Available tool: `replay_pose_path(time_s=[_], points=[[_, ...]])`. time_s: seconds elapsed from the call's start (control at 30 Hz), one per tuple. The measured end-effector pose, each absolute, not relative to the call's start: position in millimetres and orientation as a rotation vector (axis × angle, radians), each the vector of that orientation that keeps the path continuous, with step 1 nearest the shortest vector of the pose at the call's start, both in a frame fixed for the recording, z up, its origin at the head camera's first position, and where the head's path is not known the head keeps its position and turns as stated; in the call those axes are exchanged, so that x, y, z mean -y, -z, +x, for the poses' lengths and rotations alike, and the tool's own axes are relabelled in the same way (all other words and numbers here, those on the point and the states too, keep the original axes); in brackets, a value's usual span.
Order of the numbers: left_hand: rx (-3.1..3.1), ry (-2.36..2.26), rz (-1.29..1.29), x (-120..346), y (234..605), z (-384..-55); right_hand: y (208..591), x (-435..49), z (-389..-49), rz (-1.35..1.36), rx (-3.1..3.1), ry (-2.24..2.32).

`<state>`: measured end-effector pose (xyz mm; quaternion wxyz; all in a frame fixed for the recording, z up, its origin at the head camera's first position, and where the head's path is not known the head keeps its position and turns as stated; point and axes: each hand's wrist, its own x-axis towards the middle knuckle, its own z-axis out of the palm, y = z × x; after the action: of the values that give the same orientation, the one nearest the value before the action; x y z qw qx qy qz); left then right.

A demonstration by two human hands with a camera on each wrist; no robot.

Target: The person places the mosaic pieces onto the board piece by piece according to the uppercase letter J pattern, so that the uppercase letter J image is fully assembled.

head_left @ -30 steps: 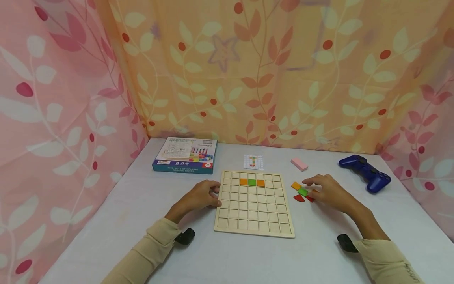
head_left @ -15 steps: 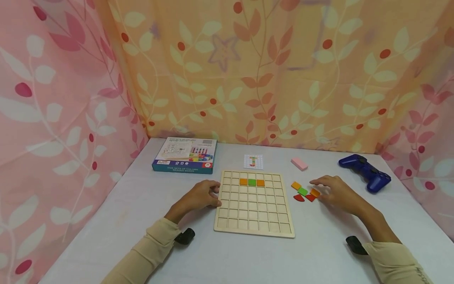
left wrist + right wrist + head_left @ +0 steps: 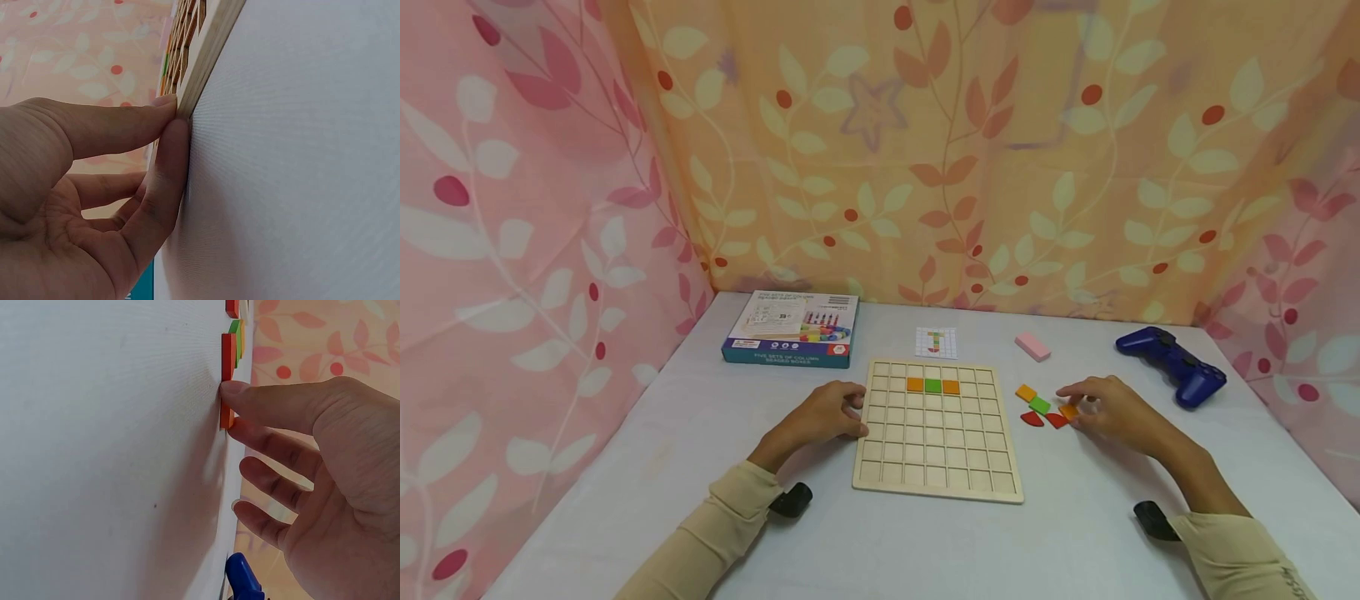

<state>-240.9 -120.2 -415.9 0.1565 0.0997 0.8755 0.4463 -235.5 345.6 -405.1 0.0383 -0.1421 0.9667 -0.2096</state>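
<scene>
My left hand [image 3: 820, 412] pinches the left edge of a wooden grid board [image 3: 917, 454]; in the left wrist view the thumb lies on the board's rim [image 3: 209, 56] with a finger just below it. Two orange tiles [image 3: 915, 384] flank a green tile [image 3: 933, 386] in one upper row of cells. To the right of the board, my right hand [image 3: 1112, 417] pinches a loose orange square tile [image 3: 227, 419] between thumb and index finger, low over the table. Beside it lie another orange tile [image 3: 1026, 392], a green tile [image 3: 1040, 406] and two red curved-edge pieces [image 3: 1032, 419].
Behind the board lies a small pattern card [image 3: 936, 342] with a coloured grid design. A pink block [image 3: 1033, 347] and a blue game controller [image 3: 1172, 367] are at the back right. A flat toy box [image 3: 790, 329] sits at the back left.
My right hand has drawn back to the right from the loose pieces, and the orange tile at its fingertips has shifted slightly right and down. The left hand and board have stayed put.
</scene>
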Motion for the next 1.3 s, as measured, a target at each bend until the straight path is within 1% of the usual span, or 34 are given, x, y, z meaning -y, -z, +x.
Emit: replay_pose_path(time_s=[0.93,1.3], points=[[-2.504,-1.279,0.287,121.1,417.3,-241.5,404.0,-352.9,-235.6,-0.421,-2.929,0.653],[-2.503,-1.276,0.291,121.1,417.2,-241.7,402.5,-327.5,-240.3,-0.491,-2.939,0.696]])
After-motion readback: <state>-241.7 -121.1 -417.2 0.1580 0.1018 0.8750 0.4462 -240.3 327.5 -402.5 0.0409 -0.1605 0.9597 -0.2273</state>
